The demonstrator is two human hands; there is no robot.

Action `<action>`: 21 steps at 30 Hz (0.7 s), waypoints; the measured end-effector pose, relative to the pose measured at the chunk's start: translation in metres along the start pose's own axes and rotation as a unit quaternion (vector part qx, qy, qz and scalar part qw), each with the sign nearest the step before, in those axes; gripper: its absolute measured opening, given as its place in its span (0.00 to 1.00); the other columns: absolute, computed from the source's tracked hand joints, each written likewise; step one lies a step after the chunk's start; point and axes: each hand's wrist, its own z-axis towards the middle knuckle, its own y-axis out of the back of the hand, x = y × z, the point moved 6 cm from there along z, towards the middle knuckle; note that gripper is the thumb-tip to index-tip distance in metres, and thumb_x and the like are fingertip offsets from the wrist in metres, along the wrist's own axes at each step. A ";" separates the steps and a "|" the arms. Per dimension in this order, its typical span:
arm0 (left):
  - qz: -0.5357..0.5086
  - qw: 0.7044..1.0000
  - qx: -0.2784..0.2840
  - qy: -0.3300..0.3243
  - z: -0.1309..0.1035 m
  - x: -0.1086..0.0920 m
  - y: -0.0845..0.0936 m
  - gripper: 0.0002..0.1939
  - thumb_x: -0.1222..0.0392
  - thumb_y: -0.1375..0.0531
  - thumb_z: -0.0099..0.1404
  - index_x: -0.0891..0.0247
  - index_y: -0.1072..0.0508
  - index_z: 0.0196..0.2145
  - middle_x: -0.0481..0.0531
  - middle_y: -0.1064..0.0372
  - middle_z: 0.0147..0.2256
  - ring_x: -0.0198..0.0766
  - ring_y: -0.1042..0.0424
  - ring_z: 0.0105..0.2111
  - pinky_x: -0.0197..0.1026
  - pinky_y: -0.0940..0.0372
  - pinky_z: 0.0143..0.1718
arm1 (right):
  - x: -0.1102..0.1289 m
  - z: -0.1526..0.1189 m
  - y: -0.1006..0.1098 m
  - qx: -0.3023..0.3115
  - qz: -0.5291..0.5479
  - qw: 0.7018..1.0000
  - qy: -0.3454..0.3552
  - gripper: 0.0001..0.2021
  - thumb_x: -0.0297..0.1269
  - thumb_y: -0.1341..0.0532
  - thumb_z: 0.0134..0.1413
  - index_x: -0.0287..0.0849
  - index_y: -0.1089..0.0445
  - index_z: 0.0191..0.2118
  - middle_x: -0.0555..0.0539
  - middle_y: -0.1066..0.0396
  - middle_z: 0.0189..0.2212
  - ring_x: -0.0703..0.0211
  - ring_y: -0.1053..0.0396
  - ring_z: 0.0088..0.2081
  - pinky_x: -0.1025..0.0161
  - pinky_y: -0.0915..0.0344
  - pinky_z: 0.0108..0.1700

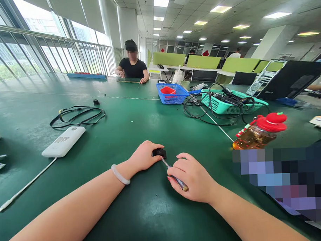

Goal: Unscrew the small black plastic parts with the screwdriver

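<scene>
Clock bearings read from the small black block [161, 153], which is at the middle of the green table [118, 129], between the person's hands. Left hand [144, 157] at 9 o'clock, partly closed: thumb along the near edge of the block, index finger along its far edge, block gripped between them. White bangle [120, 174] on that wrist. Right hand [192, 175] at 4 o'clock, fingers curled round a screwdriver [181, 184], index finger bent and raised off the tool. Shaft slants towards 11 o'clock, its tip at the block's near edge beside the left thumb; tip contact with the block seems likely, but is too small to confirm. White rectangular device [63, 142] at 9 o'clock, well apart, its white cable [28, 185] trailing to 8. Coiled black cable [78, 117] at 10. Blue basket [172, 98] at 12, red tray [168, 90] inside; turquoise basket [223, 107] of black cables at 2. Red-lidded bottle [258, 134], holding amber liquid, at 3. Another person [133, 68] in black sits across the table, 11 o'clock.
</scene>
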 end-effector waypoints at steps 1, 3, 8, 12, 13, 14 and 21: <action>0.000 1.000 0.003 0.002 0.000 0.000 0.000 0.20 0.56 0.37 0.60 0.58 0.26 0.51 0.52 0.24 0.42 0.46 0.30 0.45 0.46 0.35 0.49 | 0.001 0.000 -0.002 0.011 -0.009 1.000 0.007 0.07 0.32 0.46 0.58 0.43 0.32 0.31 0.52 0.35 0.22 0.63 0.40 0.25 0.56 0.39 0.49; 0.000 1.000 0.008 0.005 0.000 0.000 -0.001 0.21 0.56 0.37 0.60 0.58 0.26 0.51 0.52 0.24 0.43 0.46 0.30 0.45 0.46 0.34 0.48 | 0.002 -0.001 -0.006 0.032 -0.023 0.999 0.018 0.07 0.32 0.46 0.58 0.43 0.32 0.30 0.52 0.37 0.22 0.63 0.41 0.25 0.56 0.40 0.49; 0.002 1.000 0.009 0.007 0.000 -0.001 0.000 0.21 0.56 0.37 0.60 0.58 0.26 0.51 0.52 0.24 0.43 0.46 0.30 0.45 0.46 0.35 0.49 | 0.004 -0.003 -0.011 0.061 -0.035 0.997 0.024 0.08 0.33 0.46 0.58 0.43 0.33 0.30 0.52 0.37 0.23 0.62 0.41 0.26 0.55 0.40 0.50; 0.004 1.000 0.008 0.002 0.000 -0.001 0.000 0.22 0.56 0.37 0.60 0.59 0.27 0.52 0.53 0.24 0.43 0.46 0.30 0.45 0.47 0.34 0.49 | 0.004 -0.002 -0.009 0.056 -0.034 0.998 0.017 0.08 0.32 0.45 0.58 0.43 0.32 0.30 0.51 0.36 0.23 0.61 0.40 0.26 0.55 0.41 0.51; 0.005 1.000 0.006 0.000 0.000 -0.001 -0.001 0.22 0.56 0.37 0.60 0.59 0.27 0.52 0.53 0.24 0.43 0.46 0.30 0.45 0.47 0.34 0.49 | 0.004 -0.002 -0.009 0.053 -0.034 0.998 0.018 0.08 0.32 0.45 0.58 0.43 0.31 0.31 0.51 0.36 0.23 0.61 0.40 0.27 0.55 0.41 0.52; 0.005 1.000 0.005 -0.002 -0.001 -0.001 -0.001 0.22 0.56 0.37 0.60 0.59 0.27 0.52 0.53 0.24 0.43 0.46 0.30 0.46 0.47 0.35 0.49 | 0.004 -0.002 -0.008 0.051 -0.033 0.998 0.019 0.08 0.32 0.45 0.58 0.43 0.31 0.31 0.51 0.35 0.24 0.61 0.40 0.27 0.55 0.42 0.52; 0.002 1.000 -0.002 -0.003 0.000 0.001 -0.002 0.23 0.55 0.37 0.60 0.58 0.28 0.53 0.53 0.24 0.43 0.46 0.30 0.46 0.47 0.34 0.49 | 0.005 -0.005 -0.012 0.071 -0.032 0.996 0.042 0.08 0.36 0.44 0.60 0.44 0.30 0.32 0.51 0.33 0.25 0.61 0.39 0.28 0.54 0.42 0.52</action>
